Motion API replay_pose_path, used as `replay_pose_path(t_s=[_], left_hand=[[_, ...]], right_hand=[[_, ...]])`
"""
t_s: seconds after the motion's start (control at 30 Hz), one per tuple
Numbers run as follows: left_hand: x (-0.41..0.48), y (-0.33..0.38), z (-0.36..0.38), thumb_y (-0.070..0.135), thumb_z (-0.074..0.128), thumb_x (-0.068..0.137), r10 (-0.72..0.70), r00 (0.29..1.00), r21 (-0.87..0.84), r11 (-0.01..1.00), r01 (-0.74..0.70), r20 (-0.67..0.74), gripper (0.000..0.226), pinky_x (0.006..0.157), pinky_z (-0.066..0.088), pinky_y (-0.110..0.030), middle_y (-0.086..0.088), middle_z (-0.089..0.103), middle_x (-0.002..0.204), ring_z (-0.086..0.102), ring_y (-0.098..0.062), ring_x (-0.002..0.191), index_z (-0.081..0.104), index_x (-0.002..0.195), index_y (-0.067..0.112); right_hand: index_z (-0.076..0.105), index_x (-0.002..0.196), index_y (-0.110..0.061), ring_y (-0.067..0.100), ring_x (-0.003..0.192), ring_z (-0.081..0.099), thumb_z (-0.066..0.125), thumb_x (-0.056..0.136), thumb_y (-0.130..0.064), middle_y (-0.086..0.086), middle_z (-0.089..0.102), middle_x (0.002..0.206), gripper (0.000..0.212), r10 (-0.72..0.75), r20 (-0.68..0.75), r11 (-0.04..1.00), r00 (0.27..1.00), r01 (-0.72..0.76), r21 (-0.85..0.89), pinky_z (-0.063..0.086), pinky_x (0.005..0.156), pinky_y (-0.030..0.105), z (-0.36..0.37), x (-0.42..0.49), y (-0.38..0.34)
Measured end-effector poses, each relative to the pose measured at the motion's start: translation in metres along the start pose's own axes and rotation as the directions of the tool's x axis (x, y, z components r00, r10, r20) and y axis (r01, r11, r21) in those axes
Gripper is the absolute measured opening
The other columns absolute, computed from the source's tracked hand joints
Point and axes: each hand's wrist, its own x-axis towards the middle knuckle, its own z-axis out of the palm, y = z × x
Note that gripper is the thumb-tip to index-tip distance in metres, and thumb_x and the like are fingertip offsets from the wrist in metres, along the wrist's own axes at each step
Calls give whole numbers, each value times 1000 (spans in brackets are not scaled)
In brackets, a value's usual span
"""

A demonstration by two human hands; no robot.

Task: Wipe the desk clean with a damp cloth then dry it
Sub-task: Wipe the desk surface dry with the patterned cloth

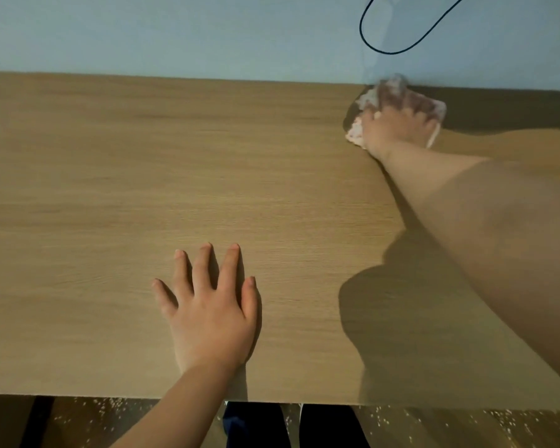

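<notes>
Bracing left hand [212, 315], fingers spread flat, on the desk [110, 189]; pressing right hand [398, 130] flat on the cloth [369, 98] at the far edge; possibly snagging the dangling black cable [388, 52] through overreaching.

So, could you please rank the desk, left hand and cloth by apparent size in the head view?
1. desk
2. left hand, though it is nearer the camera
3. cloth, partly hidden under the right hand

Right hand [398, 132], cloth [369, 98] blurred — fingers [416, 116] indistinct (cable [390, 53] cropped at top).
</notes>
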Motion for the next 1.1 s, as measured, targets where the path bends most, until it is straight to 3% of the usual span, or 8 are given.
replay_pose_path(t_s=[0.2,0.3,0.4,0.5,0.67,0.83,1.0,1.1], left_hand=[[1,0,-2,47,29,88,9,1000,25,1000,-9,16,52,103,21,-66,-13,46,138,30,-41,133,46,133,28],[1,1,-2,47,30,87,13,1000,36,999,-13,12,51,104,22,-65,-13,47,137,32,-41,132,46,133,29],[1,0,-1,47,29,88,17,1000,50,999,-18,8,51,103,17,-61,-12,46,138,30,-40,133,43,133,30],[1,-1,0,48,28,88,9,1000,47,999,-10,10,51,104,15,-61,-12,45,139,28,-40,134,44,134,30],[2,0,0,48,31,87,14,1000,39,999,-14,1,51,103,12,-59,-12,47,137,31,-40,133,47,132,29],[1,0,-2,48,29,87,12,999,23,1000,-13,31,53,104,15,-62,-12,45,139,28,-39,134,47,133,29],[1,1,-6,50,21,89,-14,998,19,1000,12,69,54,108,8,-58,-8,34,147,14,-34,140,36,138,34],[0,3,-9,49,25,92,-24,996,11,1000,23,86,50,110,5,-57,-5,25,151,6,-31,142,29,141,36]], right_hand=[[21,146,-25,35,140,16,22,95,-45,13,17,154,55,-264,34,959,964,266,-99,5,112,49,25,-33,-64],[15,148,-30,30,143,4,21,96,-47,1,6,157,55,-756,133,639,641,767,-62,0,114,50,52,-106,-122],[13,148,-34,26,144,2,18,97,-49,-4,8,157,53,-876,264,416,404,909,-9,-1,114,49,61,-141,-140],[24,141,-34,28,135,27,24,93,-49,0,33,148,50,-814,88,566,574,818,-103,16,109,48,49,-93,-118],[20,146,-25,35,139,18,21,95,-45,13,22,152,55,-177,-12,971,984,172,-166,9,112,45,3,-7,25],[22,145,-21,42,138,15,18,94,-47,14,17,154,58,-205,-41,974,978,200,-109,9,114,55,16,-70,13],[5,148,-35,23,144,-7,16,97,-51,-4,-4,157,55,-773,199,594,603,797,-107,-9,114,43,31,-184,-12],[17,146,-33,27,141,15,23,97,-46,0,16,155,50,-707,73,679,704,704,-210,7,114,46,18,-158,42]])
